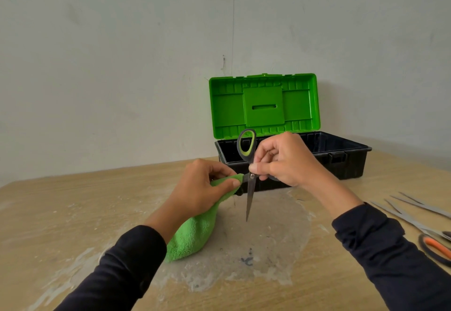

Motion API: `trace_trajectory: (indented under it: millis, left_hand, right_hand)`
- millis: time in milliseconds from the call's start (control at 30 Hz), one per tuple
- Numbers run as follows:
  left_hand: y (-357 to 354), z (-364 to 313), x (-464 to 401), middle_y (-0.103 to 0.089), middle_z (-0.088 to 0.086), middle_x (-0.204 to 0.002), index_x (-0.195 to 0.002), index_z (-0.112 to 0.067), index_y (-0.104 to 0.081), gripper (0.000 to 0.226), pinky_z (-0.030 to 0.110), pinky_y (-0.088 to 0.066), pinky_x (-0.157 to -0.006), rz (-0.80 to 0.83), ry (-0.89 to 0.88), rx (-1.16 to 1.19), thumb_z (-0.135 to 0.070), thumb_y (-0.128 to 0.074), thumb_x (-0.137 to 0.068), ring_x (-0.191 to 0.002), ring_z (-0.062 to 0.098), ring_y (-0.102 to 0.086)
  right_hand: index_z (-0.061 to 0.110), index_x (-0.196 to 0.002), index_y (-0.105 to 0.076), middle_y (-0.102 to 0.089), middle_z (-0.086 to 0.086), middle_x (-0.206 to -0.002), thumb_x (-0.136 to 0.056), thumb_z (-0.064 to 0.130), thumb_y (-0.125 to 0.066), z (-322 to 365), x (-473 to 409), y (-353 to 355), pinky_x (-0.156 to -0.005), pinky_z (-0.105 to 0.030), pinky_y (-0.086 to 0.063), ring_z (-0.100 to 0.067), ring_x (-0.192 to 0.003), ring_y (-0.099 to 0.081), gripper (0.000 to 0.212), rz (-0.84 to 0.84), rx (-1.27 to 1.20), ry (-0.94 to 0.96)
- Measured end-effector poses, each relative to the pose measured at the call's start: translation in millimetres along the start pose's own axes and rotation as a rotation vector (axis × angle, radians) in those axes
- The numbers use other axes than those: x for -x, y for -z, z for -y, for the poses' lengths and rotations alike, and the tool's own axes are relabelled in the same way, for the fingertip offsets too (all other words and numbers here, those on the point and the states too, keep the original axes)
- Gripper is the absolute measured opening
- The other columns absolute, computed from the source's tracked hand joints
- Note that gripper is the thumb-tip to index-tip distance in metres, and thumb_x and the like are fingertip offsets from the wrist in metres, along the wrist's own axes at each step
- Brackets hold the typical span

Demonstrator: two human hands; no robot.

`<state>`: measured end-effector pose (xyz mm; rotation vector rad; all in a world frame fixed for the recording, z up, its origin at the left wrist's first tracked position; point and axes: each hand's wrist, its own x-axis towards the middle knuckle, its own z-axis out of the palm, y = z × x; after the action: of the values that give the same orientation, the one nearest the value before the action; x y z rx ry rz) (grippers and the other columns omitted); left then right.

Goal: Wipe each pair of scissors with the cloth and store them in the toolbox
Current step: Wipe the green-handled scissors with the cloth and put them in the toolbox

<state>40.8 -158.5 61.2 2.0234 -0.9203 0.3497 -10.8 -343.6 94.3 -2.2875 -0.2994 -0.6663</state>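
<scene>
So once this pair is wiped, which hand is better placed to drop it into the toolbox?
Probably the right hand. It already grips the green-handled scissors near the pivot, just in front of the open toolbox. The left hand holds the cloth against one blade, farther from the box.

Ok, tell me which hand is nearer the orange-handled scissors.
Right. The right hand is up at centre holding the green-handled scissors, with the orange-handled scissors off to its right on the table. The left hand, gripping the cloth, is farther left.
</scene>
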Motion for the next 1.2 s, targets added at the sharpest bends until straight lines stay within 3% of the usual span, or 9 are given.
trace_trajectory:
  millis: [267,400,533,733,833,900,1000,1100,1200]
  left_hand:
    - [-8,-3,-1,-0.073,-0.004,-0.072,-0.076,-0.025,-0.073,0.003,0.023,-0.052,-0.066,-0.033,-0.009,0.042,-0.024,-0.075,-0.073,-0.064,0.003,-0.063]
    - [-5,-2,0,-0.073,-0.006,-0.074,-0.078,-0.023,-0.074,0.004,0.018,-0.050,-0.065,-0.029,-0.028,0.022,-0.026,-0.073,-0.076,-0.064,-0.001,-0.063]
    - [2,1,0,-0.073,-0.006,-0.073,-0.079,-0.021,-0.075,0.007,0.015,-0.049,-0.065,-0.040,-0.021,-0.005,-0.027,-0.073,-0.075,-0.064,-0.001,-0.063]
    - [8,1,1,-0.071,-0.012,-0.072,-0.078,-0.024,-0.074,0.003,0.008,-0.045,-0.062,-0.046,-0.037,-0.042,-0.024,-0.073,-0.075,-0.064,-0.004,-0.062]
    - [9,-2,1,-0.068,-0.019,-0.073,-0.082,-0.025,-0.074,0.006,0.004,-0.041,-0.063,-0.078,-0.087,-0.146,-0.024,-0.072,-0.077,-0.067,-0.007,-0.060]
    - [8,-4,1,-0.066,-0.018,-0.075,-0.087,-0.023,-0.074,0.009,0.006,-0.039,-0.064,-0.113,-0.185,-0.284,-0.024,-0.069,-0.080,-0.069,-0.004,-0.057]
    - [5,-2,2,-0.069,-0.006,-0.074,-0.089,-0.017,-0.072,0.014,0.012,-0.035,-0.063,-0.158,-0.326,-0.433,-0.025,-0.062,-0.085,-0.073,0.014,-0.053]
    - [6,6,3,-0.068,-0.004,-0.072,-0.088,-0.013,-0.071,0.029,0.015,-0.033,-0.060,-0.195,-0.367,-0.466,-0.032,-0.049,-0.087,-0.069,0.017,-0.051]
    - [9,13,4,-0.068,-0.005,-0.074,-0.089,-0.013,-0.070,0.033,0.016,-0.034,-0.062,-0.213,-0.339,-0.422,-0.034,-0.045,-0.088,-0.070,0.017,-0.051]
  right_hand:
    - [0.013,-0.063,-0.066,-0.067,0.000,-0.055,-0.072,0.009,-0.077,1,0,-8,-0.058,-0.025,-0.056,-0.011,-0.052,-0.068,0.015,0.048,0.044,0.037]
    - [0.013,-0.062,-0.064,-0.066,-0.002,-0.054,-0.072,0.008,-0.077,0,0,-4,-0.054,-0.019,-0.052,-0.012,-0.051,-0.068,0.017,0.021,-0.009,0.022]
    - [0.009,-0.064,-0.066,-0.067,-0.004,-0.055,-0.072,0.008,-0.076,-5,-2,6,-0.057,-0.023,-0.053,-0.009,-0.049,-0.065,0.014,-0.014,-0.024,0.004]
    - [0.005,-0.064,-0.068,-0.068,-0.008,-0.055,-0.073,0.006,-0.076,-10,-4,15,-0.060,-0.017,-0.049,-0.010,-0.050,-0.063,0.011,-0.037,-0.093,-0.099]
    - [0.002,-0.066,-0.069,-0.069,-0.005,-0.058,-0.074,0.003,-0.073,-13,-4,19,-0.065,-0.020,-0.055,-0.015,-0.054,-0.067,0.009,-0.031,-0.130,-0.189]
    - [0.005,-0.064,-0.068,-0.071,-0.007,-0.065,-0.074,0.003,-0.073,-13,-5,20,-0.067,-0.026,-0.057,-0.019,-0.057,-0.068,0.012,-0.013,-0.183,-0.267]
    - [0.006,-0.065,-0.063,-0.070,-0.005,-0.062,-0.074,0.008,-0.075,-12,-4,20,-0.058,-0.016,-0.047,-0.018,-0.058,-0.068,0.015,-0.005,-0.226,-0.347]
    - [0.008,-0.069,-0.061,-0.069,-0.006,-0.061,-0.073,0.005,-0.074,-12,-3,20,-0.059,-0.019,-0.045,-0.020,-0.065,-0.071,0.014,0.000,-0.310,-0.383]
    - [0.005,-0.082,-0.067,-0.072,-0.008,-0.078,-0.081,0.008,-0.067,-10,-3,24,-0.057,-0.022,-0.053,-0.019,-0.073,-0.071,0.002,0.055,-0.548,-0.447]
